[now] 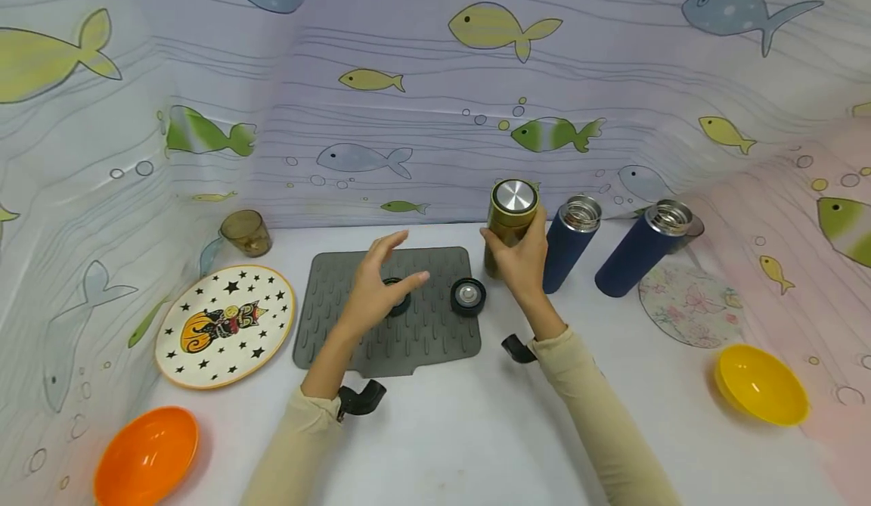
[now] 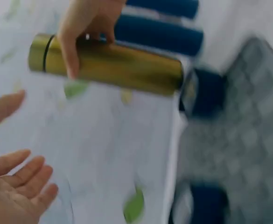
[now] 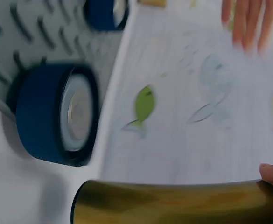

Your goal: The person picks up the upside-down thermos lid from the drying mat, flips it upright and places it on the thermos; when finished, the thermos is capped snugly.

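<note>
My right hand (image 1: pixel 520 260) grips a gold thermos flask (image 1: pixel 509 226) near its top, thumb on one side and fingers round the other. The flask stands upright with its silver-topped lid on. Beside it are two navy flasks, one close by (image 1: pixel 571 243) and one farther right (image 1: pixel 636 253), both uncapped with bare steel necks. My left hand (image 1: pixel 374 287) hovers over a grey ridged mat (image 1: pixel 435 339), fingers apart and holding nothing. Two navy lids lie on the mat: one (image 1: pixel 468 296) at its right edge, the other (image 1: pixel 397 298) partly hidden behind my left hand.
Left of the mat are an owl-patterned plate (image 1: pixel 224 287), a brown cup (image 1: pixel 246 234) and an orange bowl (image 1: pixel 153 445). On the right lie a floral round plate (image 1: pixel 690 305) and a yellow bowl (image 1: pixel 762 385). A fish-print curtain (image 1: pixel 408 128) hangs behind the white table (image 1: pixel 463 430).
</note>
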A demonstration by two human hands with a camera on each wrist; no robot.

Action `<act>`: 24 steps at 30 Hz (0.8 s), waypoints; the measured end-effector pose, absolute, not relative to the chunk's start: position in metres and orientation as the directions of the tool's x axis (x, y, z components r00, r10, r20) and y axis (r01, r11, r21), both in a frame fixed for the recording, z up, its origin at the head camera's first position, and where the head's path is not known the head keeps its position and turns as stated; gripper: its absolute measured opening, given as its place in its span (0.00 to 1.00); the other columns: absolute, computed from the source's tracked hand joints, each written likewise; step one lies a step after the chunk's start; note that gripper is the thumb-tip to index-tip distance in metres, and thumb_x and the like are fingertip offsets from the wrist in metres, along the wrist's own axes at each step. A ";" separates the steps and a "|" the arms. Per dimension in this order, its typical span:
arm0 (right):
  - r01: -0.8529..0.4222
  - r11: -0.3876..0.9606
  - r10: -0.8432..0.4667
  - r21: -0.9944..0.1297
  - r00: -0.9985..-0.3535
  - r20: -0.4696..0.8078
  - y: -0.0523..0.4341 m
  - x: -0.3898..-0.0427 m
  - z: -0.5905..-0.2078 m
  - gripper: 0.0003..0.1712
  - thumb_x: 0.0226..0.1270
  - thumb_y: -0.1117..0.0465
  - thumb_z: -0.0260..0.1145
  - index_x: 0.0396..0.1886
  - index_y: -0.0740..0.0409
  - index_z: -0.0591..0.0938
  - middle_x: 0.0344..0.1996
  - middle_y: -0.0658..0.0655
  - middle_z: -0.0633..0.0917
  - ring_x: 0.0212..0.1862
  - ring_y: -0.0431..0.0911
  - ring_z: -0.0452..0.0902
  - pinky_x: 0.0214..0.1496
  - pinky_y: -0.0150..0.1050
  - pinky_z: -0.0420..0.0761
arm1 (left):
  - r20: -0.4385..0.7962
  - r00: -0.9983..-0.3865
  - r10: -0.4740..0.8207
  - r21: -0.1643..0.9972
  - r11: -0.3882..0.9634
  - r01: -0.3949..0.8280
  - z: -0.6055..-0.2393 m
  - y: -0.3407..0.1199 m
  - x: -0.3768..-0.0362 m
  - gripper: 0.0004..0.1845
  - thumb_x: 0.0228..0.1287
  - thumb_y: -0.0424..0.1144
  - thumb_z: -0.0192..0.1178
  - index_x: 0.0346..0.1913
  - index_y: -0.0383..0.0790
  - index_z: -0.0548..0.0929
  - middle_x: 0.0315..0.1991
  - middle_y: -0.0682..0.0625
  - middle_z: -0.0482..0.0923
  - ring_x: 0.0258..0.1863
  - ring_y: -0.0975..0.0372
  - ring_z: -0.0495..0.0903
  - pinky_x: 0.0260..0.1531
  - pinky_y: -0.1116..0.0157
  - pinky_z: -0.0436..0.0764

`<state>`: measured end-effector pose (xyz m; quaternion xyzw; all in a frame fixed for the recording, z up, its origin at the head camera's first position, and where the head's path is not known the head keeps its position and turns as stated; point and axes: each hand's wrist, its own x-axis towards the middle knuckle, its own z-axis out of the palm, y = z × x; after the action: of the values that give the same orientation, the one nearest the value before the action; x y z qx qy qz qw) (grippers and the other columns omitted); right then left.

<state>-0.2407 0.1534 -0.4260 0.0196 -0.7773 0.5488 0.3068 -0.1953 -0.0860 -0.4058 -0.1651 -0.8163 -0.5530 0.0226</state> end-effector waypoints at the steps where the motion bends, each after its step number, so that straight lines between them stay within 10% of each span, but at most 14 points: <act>1: -0.337 0.400 0.318 -0.853 -0.821 0.474 0.155 -0.249 -0.429 0.46 0.52 0.64 0.79 0.68 0.64 0.63 0.58 0.66 0.77 0.61 0.58 0.75 0.64 0.54 0.74 | 0.187 -0.955 0.230 0.881 0.390 0.267 -0.412 -0.094 -0.195 0.39 0.63 0.40 0.69 0.74 0.41 0.63 0.73 0.41 0.61 0.73 0.45 0.59 0.70 0.41 0.61; 11: -0.176 0.358 0.362 -0.917 -0.879 0.310 0.166 -0.265 -0.450 0.50 0.54 0.57 0.79 0.71 0.57 0.60 0.59 0.65 0.77 0.60 0.58 0.75 0.64 0.54 0.73 | -0.103 -0.962 0.253 0.691 0.714 0.114 -0.477 -0.124 -0.210 0.50 0.56 0.45 0.74 0.75 0.30 0.57 0.74 0.29 0.54 0.74 0.36 0.55 0.69 0.37 0.60; 20: -0.194 0.448 0.263 -0.873 -0.904 0.336 0.155 -0.217 -0.434 0.58 0.57 0.57 0.77 0.77 0.64 0.50 0.72 0.69 0.61 0.74 0.60 0.58 0.73 0.59 0.61 | -0.061 -0.970 0.234 0.598 0.787 0.153 -0.500 -0.116 -0.217 0.45 0.53 0.43 0.76 0.71 0.31 0.66 0.69 0.33 0.67 0.70 0.41 0.66 0.66 0.42 0.68; 24: -0.275 0.437 0.106 -0.856 -0.930 0.352 0.138 -0.184 -0.428 0.47 0.60 0.60 0.75 0.73 0.66 0.60 0.67 0.71 0.68 0.69 0.61 0.66 0.67 0.60 0.70 | 0.037 -0.971 0.235 0.636 0.744 0.204 -0.485 -0.118 -0.208 0.43 0.50 0.39 0.78 0.69 0.33 0.69 0.66 0.35 0.71 0.66 0.43 0.70 0.63 0.43 0.72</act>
<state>-0.1843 0.1376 -0.4279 0.0511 -0.8283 0.5280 0.1802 -0.2082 -0.1178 -0.4845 -0.1177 -0.9335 -0.3379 -0.0229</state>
